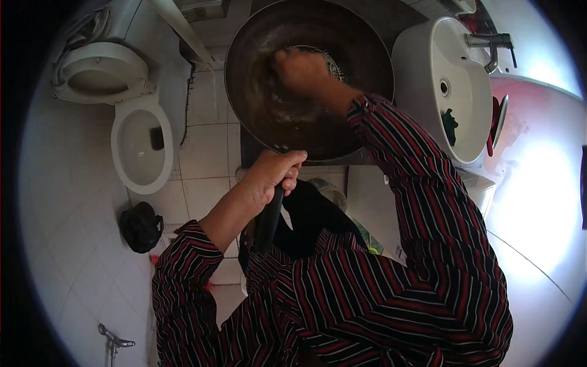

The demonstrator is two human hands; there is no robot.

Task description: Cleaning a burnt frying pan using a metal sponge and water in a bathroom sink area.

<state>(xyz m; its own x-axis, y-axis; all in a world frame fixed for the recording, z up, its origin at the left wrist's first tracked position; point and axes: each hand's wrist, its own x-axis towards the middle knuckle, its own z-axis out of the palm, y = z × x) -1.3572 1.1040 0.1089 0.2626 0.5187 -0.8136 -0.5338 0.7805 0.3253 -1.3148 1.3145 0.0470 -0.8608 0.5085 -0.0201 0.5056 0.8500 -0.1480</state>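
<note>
A large dark wok (pixel 367 41) with a long black handle (pixel 269 220) lies tilted before me, its handle pointing towards my body. My left hand (pixel 277 174) is closed around the handle close to the rim, with the thumb reaching up against the wok's edge. Inside the bowl my right hand (pixel 302 71) is bent in a curl and blurred by motion. Whether it holds a scrubber is hidden. Brownish liquid (pixel 293 121) wets the bottom around it. A pale, speckled patch (pixel 337 69), foam or reflection, shows beside the wrist.
A white washbasin (pixel 422 69) with a metal tap (pixel 488 43) stands close on the right; a dark green cloth (pixel 449 126) lies in it. To the left is a toilet (pixel 117 137) with its lid up. A black bag (pixel 141 227) sits by the tiled wall.
</note>
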